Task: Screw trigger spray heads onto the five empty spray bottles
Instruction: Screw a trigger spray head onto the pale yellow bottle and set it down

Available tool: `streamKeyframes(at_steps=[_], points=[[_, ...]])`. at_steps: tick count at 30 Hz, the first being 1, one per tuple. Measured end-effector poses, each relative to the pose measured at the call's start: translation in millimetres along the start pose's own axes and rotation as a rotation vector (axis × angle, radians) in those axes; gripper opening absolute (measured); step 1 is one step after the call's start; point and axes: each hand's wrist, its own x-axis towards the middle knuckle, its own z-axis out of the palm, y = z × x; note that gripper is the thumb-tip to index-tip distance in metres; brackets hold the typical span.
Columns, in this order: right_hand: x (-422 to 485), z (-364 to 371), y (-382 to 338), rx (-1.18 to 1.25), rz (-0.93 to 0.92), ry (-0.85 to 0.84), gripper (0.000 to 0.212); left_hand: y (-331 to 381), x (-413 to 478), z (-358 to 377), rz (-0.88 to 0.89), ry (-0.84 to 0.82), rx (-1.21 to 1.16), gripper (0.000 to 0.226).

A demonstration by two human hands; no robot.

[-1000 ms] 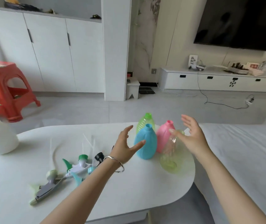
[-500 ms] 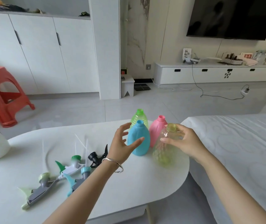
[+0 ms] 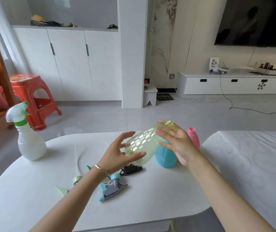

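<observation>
A translucent yellow-green bottle (image 3: 142, 144) is off the white table (image 3: 167, 206) and held aslant over its far middle, with the bare threaded neck up and to the far right and the base down toward the near left. The right hand (image 3: 175, 144) grips it at the shoulder, just below the neck, thumb and fingers on either side. The left hand (image 3: 118, 156) is spread wide at the base, its thumb lying against the underside, cupping more than clasping. Behind the right hand stand a blue bottle (image 3: 165, 159) and a pink bottle (image 3: 193, 139), both without heads. At the far left a white bottle (image 3: 31, 144) already wears its green-and-white trigger head. Loose heads lie near the left forearm: a black spray head (image 3: 130, 169) just below the held bottle, a blue-and-grey spray head (image 3: 112, 188) nearer, and a pale green spray head (image 3: 77, 179) partly hidden by the arm. This looks like the start of the second bottle, taken up but with no head chosen. Next, one hand probably has to take the bottle alone, likely the left around the body, so that the other can pick a head, feed its dip tube down the neck and turn the collar squarely onto the threads. The tilt may need righting so the tube drops in cleanly.
</observation>
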Motion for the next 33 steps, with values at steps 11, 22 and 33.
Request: streamKeyframes(at_steps=[11, 22, 33], points=[[14.1, 101.6, 42.1, 0.018, 0.085, -0.199, 0.044, -42.6, -42.9, -98.4, -0.027, 0.119, 0.202, 0.077], [22.9, 152.1, 92.6, -0.563, 0.059, -0.503, 0.044, -95.1, -96.6, -195.3, -0.171, 0.394, 0.139, 0.08], [8.1, 191.9, 138.8, -1.053, -0.103, -0.864, 0.064, -113.7, -121.0, -226.4, -0.26, 0.48, 0.073, 0.064]])
